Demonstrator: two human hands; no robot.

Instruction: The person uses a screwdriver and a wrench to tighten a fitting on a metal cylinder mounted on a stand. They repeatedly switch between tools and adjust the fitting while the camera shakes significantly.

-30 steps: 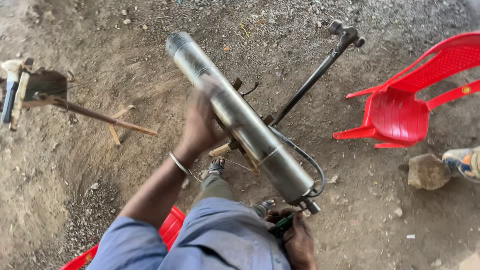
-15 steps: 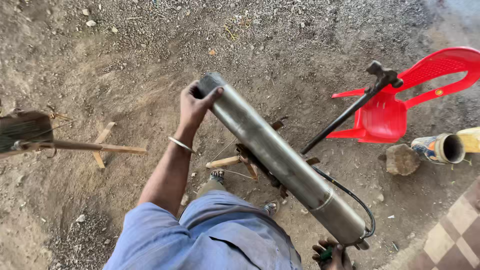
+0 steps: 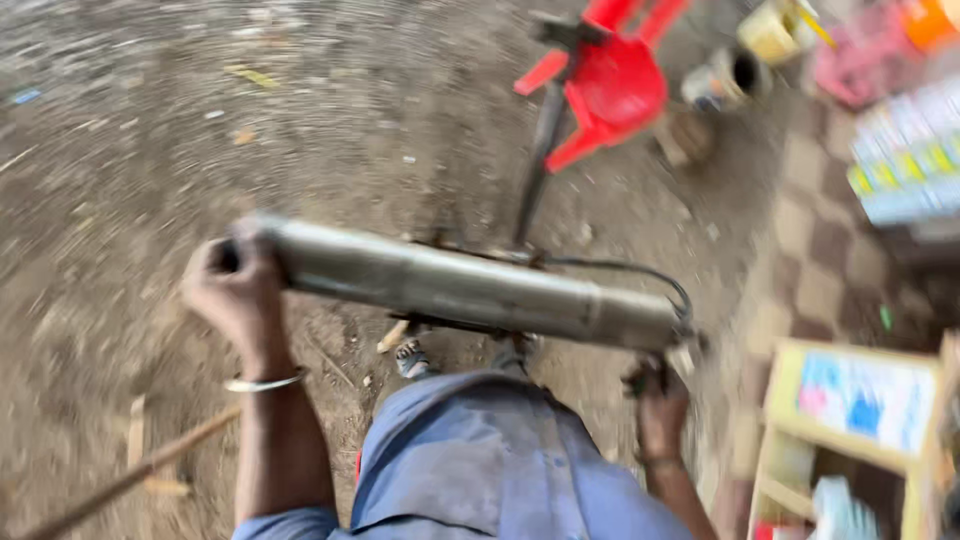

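Above bare dirt ground (image 3: 120,150), a long steel cylinder (image 3: 470,290) is held level: left hand (image 3: 235,290) fingers wrapped around its open end, right hand (image 3: 655,395) closed at its cabled end. Both grips are best kept firm.

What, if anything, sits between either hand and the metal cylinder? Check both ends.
Nothing visible does. The left hand grips the cylinder at its left end, and the right hand is up against its underside at the right end, by the black cable. Blur hides the right hand's exact grip.
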